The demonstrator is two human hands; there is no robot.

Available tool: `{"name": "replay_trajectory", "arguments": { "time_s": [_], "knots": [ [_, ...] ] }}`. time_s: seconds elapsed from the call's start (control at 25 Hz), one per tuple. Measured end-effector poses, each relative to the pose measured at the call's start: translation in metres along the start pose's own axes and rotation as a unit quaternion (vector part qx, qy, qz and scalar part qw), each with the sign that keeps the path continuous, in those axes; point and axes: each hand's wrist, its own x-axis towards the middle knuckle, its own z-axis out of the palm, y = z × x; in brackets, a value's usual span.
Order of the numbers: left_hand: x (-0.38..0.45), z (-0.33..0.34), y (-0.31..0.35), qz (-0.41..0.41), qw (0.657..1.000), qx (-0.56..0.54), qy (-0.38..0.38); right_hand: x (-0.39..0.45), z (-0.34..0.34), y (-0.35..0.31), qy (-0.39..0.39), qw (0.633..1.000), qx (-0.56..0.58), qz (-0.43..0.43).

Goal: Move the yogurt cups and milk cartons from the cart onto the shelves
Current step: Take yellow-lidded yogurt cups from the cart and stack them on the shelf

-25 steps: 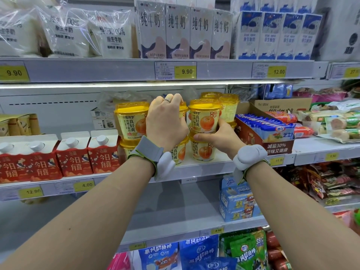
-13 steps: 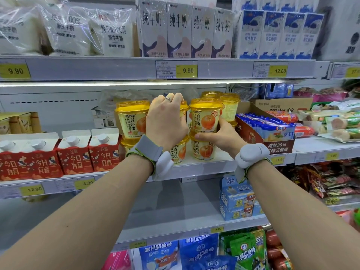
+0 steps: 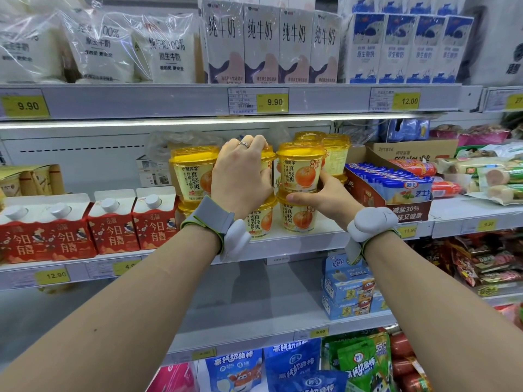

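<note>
Both your hands are up on the middle shelf [image 3: 283, 244], each on a yogurt cup in the top layer of the stack. Your left hand [image 3: 240, 176] is wrapped over the middle top cup [image 3: 267, 158], fingers curled over its lid. Your right hand [image 3: 325, 198] grips the base of the right top cup [image 3: 301, 168], thumb across the front, sitting on a lower cup [image 3: 297, 216]. Just left of your left hand there's one more stacked cup [image 3: 192, 174]; behind your right hand I count two more yellow lids. Further left of your left hand, four red milk cartons [image 3: 113, 224] stand in a row. Total cups I can't tell, your hands hide some.
</note>
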Motion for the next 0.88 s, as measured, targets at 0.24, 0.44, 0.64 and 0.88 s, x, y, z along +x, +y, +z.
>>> {"name": "replay_trajectory", "arguments": {
  "time_s": [0.24,0.44,0.64,0.88],
  "knots": [
    [-0.0012,0.0004,0.0002,0.000,1.000,0.002,0.002,0.0000,0.0000,-0.0005,-0.008,1.000,0.005,0.003],
    [-0.0011,-0.0015,0.0009,-0.004,1.000,-0.007,-0.001,0.0018,-0.0036,-0.0016,-0.017,1.000,-0.001,0.017],
    [-0.0011,-0.0002,-0.0002,-0.004,1.000,-0.006,-0.003,-0.0005,-0.0020,-0.0014,-0.016,1.000,0.000,0.015],
    [-0.0018,-0.0002,0.0000,0.001,1.000,-0.007,0.002,-0.0017,-0.0010,-0.0012,-0.010,1.000,-0.014,0.025]
  ]
}}
